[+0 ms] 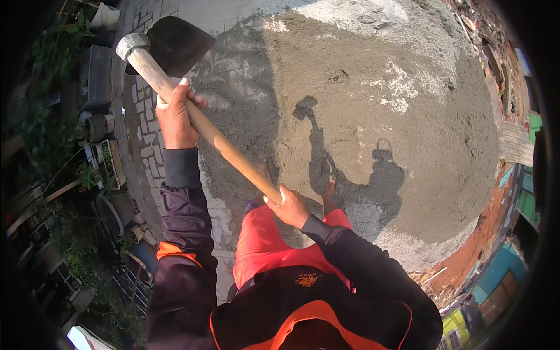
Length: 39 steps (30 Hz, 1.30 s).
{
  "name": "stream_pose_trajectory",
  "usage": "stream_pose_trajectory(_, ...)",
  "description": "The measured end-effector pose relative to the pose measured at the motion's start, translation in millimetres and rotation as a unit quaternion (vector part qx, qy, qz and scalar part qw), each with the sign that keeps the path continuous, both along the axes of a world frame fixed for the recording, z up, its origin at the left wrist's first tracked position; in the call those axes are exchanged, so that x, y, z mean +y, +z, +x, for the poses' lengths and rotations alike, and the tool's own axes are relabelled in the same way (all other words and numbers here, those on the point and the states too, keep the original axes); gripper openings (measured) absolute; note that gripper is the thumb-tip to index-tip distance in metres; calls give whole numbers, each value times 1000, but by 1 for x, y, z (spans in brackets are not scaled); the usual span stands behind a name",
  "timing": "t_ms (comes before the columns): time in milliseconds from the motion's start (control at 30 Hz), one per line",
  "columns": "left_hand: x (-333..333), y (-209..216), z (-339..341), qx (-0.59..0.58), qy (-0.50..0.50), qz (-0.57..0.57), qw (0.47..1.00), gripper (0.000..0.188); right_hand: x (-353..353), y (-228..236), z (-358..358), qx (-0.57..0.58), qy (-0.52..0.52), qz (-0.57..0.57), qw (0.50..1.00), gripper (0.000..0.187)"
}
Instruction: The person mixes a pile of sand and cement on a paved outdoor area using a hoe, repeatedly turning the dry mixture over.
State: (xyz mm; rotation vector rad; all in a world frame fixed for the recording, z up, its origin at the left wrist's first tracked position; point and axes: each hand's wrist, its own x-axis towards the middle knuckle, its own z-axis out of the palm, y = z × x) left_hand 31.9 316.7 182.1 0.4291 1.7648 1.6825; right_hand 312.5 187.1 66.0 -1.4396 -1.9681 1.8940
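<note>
A hoe (226, 147) with a pale wooden handle and a wide dark metal blade is raised across the left of the view. My left hand (177, 119) wraps round its handle a short way below the metal collar. Near the handle's lower end, by my knees, my right hand (289, 207) is closed on the wood. The blade hangs in the air at the upper left, apart from the ground. Beneath and ahead of me spreads a broad layer of wet grey concrete mix (361, 111), rough on top, with paler dry patches. My shadow and the hoe's fall across it.
Grey paving blocks (149, 134) run along the left, beside plants, a grey bin (97, 76) and assorted clutter. Reddish soil (475, 236) and rubble edge the mix on the right, with colourful buildings beyond. My bare foot (330, 191) stands at the mix near me.
</note>
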Motion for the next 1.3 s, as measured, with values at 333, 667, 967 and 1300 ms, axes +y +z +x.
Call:
stream_pose_trajectory(333,-70,-361,135,-153,-43,-206,965,24,41,-249,-52,-111,-88,-50,989,46)
stream_pose_trajectory(667,-146,-408,329,-521,-102,-430,730,14,-4,-206,180,-159,-59,-289,942,38)
stream_pose_trajectory(967,-53,-289,443,-598,13,-314,737,13,73,100,490,-180,69,-173,966,37)
stream_pose_trajectory(1300,-4,30,762,-767,-329,-182,520,20,3,381,778,-749,-101,249,605,20)
